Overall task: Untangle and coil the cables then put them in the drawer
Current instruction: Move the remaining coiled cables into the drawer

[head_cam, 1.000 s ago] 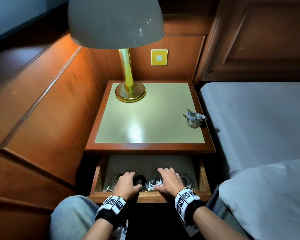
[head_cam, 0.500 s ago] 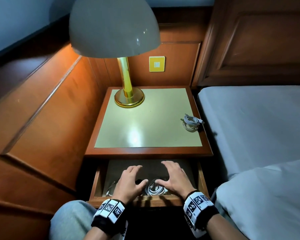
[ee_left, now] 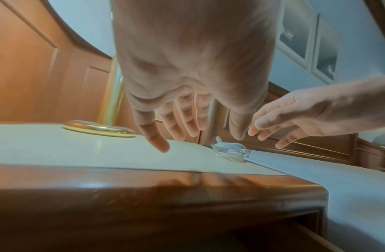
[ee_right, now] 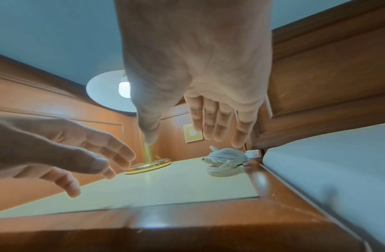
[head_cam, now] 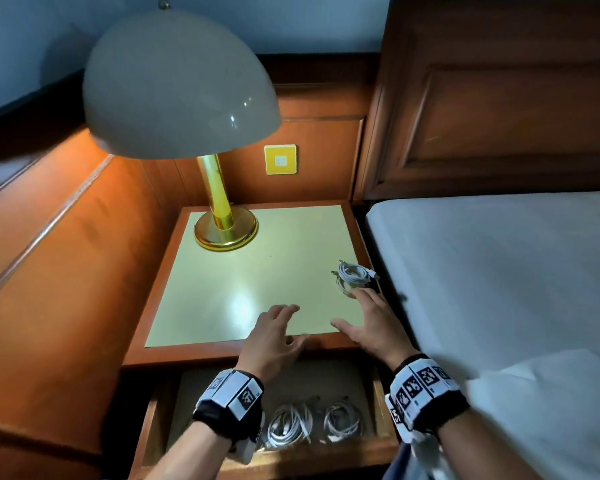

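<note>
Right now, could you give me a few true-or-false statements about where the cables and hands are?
1. A white cable bundle lies on the nightstand top near its right edge. True.
2. The right hand grips that bundle. False: its fingers are spread, just short of it.
3. Coiled white cables lie in the open drawer. True.
4. The left hand holds a cable. False: it is open and holds nothing.
5. The lamp stands on the bed. False: it stands at the nightstand's back left.

A brass lamp [head_cam: 222,209] stands on the nightstand [head_cam: 222,353] beside the bed [head_cam: 499,271].
</note>
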### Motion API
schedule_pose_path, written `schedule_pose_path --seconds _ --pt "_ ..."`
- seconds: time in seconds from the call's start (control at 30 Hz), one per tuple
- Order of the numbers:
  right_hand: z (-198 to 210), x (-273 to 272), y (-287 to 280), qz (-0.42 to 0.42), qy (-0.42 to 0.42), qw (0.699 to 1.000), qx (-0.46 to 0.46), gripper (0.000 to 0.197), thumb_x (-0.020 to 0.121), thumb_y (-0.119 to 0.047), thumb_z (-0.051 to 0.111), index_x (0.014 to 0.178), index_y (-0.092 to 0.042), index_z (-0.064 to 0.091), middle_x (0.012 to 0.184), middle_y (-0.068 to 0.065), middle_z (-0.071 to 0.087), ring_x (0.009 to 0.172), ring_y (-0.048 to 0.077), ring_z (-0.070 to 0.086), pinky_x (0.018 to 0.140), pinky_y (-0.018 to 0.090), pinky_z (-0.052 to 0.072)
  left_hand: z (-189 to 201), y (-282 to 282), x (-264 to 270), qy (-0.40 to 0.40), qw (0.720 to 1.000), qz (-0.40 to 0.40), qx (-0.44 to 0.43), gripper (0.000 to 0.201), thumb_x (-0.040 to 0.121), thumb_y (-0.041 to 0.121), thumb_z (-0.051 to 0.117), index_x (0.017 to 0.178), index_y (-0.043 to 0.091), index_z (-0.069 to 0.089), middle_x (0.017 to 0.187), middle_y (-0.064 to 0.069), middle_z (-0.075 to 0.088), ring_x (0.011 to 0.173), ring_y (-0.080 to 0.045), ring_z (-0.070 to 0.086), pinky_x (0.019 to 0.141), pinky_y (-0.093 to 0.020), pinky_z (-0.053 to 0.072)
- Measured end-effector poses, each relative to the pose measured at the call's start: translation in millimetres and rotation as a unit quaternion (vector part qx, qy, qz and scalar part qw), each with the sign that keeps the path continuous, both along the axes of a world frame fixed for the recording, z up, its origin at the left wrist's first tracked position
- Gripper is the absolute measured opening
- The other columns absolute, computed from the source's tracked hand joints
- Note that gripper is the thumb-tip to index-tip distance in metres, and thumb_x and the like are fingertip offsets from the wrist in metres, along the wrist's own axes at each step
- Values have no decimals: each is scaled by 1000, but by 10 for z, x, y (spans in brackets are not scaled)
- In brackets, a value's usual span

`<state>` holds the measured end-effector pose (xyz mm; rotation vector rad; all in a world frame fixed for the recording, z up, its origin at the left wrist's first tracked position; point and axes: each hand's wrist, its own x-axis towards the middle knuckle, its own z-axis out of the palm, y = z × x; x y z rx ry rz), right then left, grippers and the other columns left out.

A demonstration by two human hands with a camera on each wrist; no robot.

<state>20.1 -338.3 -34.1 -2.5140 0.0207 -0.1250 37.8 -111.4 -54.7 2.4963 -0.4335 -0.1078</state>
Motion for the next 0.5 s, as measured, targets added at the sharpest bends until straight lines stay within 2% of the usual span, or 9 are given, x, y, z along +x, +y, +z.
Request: schedule_pose_path --seconds 0.1,0.23,0.4,0.5 --pt "28 217 -214 -45 3 999 3 64 83 -42 77 137 -17 54 141 0 53 127 21 52 104 32 43 45 -306 294 0 1000 -14 17 63 94 52 60 149 30 39 151 8 40 137 -14 37 109 -32 40" --pt "-49 464 -432 -67 10 998 6 56 82 -41 76 130 -19 57 133 -1 56 119 22 55 97 36 48 86 -675 711 -8 999 -37 28 68 94 53 59 151 25 35 153 4 39 136 -19 38 106 -39 45" --pt "-145 708 -602 -86 37 996 3 67 83 -43 76 140 -16 50 142 -1 49 128 22 50 104 38 45 19 -1027 1139 -7 998 -50 36 78 90 57 63 152 19 34 153 -4 39 137 -25 39 107 -41 44" --pt "-206 807 -661 -84 56 995 5 66 87 -35 72 144 -15 46 149 -1 43 133 22 47 107 38 43 -69 -1181 1271 16 997 -58 46 87 86 61 66 152 18 32 155 -5 37 138 -26 38 108 -44 44"
